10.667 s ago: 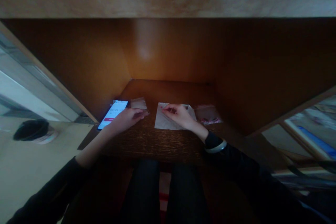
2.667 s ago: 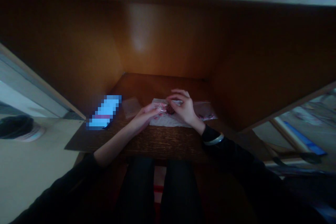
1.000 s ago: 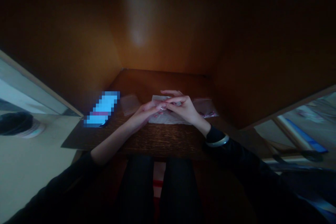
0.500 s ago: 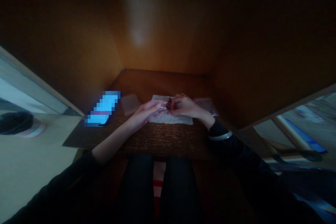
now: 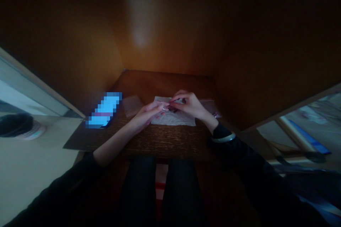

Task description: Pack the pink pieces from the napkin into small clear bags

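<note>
Above a white sheet (image 5: 176, 120), tissue or thin cloth, my two hands meet at their fingertips. My left hand (image 5: 153, 111) comes in from the left, its thumb and fingers closed on something small at the tips. From the other side my right hand (image 5: 188, 103) reaches in with thumb and forefinger pinched together beside the left fingertips. Small dark reddish pieces (image 5: 173, 109) show between and under the fingers, too blurred to name. What each hand pinches is mostly hidden.
A phone (image 5: 105, 110) with a lit, pixelated screen lies left on the brown wooden surface (image 5: 165, 142). Clear plastic bags lie either side of the sheet: a left bag (image 5: 131, 106) and a right bag (image 5: 211, 106). Wooden panels enclose the back and sides. A lined basket (image 5: 34, 130) stands on the floor.
My right hand has shifted slightly up and its fingers have straightened toward the left fingertips, showing more of the sheet. My left hand stays nearly in place.
</note>
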The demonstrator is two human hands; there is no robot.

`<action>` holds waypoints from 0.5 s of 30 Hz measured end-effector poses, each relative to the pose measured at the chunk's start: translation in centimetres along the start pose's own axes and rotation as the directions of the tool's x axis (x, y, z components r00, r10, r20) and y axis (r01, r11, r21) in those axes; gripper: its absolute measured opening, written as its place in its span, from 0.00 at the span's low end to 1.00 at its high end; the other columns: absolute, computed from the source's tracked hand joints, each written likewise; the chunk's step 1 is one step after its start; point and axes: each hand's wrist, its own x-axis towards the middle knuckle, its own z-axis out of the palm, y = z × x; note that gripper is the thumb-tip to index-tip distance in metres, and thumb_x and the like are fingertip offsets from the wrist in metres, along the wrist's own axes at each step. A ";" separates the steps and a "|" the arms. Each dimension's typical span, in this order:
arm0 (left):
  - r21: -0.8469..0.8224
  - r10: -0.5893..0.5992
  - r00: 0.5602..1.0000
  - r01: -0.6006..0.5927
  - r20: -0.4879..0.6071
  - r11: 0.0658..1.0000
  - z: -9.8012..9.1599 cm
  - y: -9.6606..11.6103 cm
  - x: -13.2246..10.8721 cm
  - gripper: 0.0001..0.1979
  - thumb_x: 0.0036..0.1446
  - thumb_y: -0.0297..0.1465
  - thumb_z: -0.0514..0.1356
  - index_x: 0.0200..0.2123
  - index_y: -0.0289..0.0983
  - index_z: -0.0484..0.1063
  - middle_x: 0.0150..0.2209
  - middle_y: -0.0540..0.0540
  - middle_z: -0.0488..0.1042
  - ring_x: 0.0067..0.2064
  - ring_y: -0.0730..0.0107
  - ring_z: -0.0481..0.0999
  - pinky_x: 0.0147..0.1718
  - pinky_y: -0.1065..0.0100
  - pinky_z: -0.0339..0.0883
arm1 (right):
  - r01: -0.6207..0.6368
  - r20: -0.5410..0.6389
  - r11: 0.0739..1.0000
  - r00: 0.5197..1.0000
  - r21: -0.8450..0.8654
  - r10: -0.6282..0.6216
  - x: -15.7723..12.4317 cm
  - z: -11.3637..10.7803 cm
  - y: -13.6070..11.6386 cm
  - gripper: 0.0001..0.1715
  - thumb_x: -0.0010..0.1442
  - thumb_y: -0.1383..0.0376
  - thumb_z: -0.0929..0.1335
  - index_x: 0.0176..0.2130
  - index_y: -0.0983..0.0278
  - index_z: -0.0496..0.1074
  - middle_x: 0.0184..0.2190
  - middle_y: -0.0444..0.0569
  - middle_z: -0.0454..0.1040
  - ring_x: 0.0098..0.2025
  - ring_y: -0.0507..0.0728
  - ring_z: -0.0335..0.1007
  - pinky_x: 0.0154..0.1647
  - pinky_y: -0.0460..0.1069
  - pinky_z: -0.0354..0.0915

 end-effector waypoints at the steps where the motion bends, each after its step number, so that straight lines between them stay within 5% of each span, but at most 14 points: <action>1: 0.000 -0.001 1.000 0.001 0.005 1.000 0.0 -0.1 0.0 0.14 0.56 0.38 0.60 0.44 0.40 0.76 0.43 0.46 0.76 0.47 0.62 0.74 0.43 0.66 0.65 | 0.003 -0.091 1.000 0.996 0.023 -0.001 0.0 0.1 -0.5 0.03 0.55 0.65 0.72 0.33 0.60 0.79 0.32 0.47 0.76 0.36 0.55 0.70 0.39 0.52 0.64; 4: -0.013 -0.008 1.000 0.009 0.009 1.000 -0.1 -0.4 0.0 0.15 0.54 0.39 0.62 0.43 0.40 0.76 0.43 0.47 0.76 0.48 0.61 0.74 0.43 0.66 0.65 | 0.010 -0.212 0.995 0.977 0.102 0.012 0.0 0.6 -2.1 0.04 0.56 0.63 0.72 0.35 0.58 0.80 0.34 0.47 0.77 0.37 0.55 0.70 0.37 0.51 0.65; 9: -0.067 -0.009 1.000 0.010 0.015 0.998 0.1 -0.3 -0.1 0.17 0.52 0.42 0.65 0.42 0.39 0.76 0.43 0.45 0.76 0.48 0.60 0.73 0.48 0.63 0.64 | 0.040 -0.105 0.982 0.994 0.182 -0.021 -0.3 1.3 -3.2 0.07 0.57 0.62 0.72 0.37 0.58 0.80 0.36 0.46 0.76 0.39 0.54 0.71 0.39 0.51 0.65; 13: -0.024 -0.018 1.000 0.018 0.012 1.000 0.1 0.1 -0.3 0.16 0.53 0.41 0.64 0.43 0.39 0.76 0.45 0.46 0.76 0.51 0.57 0.72 0.47 0.63 0.64 | -0.036 -0.244 0.999 0.969 0.021 0.040 -0.1 1.2 -1.3 0.05 0.57 0.62 0.71 0.34 0.60 0.79 0.32 0.47 0.77 0.38 0.55 0.71 0.40 0.52 0.65; 15: 0.008 -0.025 1.000 0.025 0.002 1.000 0.1 0.2 -0.3 0.16 0.54 0.41 0.63 0.44 0.40 0.76 0.45 0.46 0.76 0.52 0.56 0.72 0.46 0.63 0.64 | -0.117 -0.205 0.986 0.974 -0.118 0.091 -0.2 1.2 0.0 0.03 0.55 0.65 0.71 0.30 0.62 0.78 0.29 0.46 0.76 0.35 0.54 0.70 0.38 0.51 0.64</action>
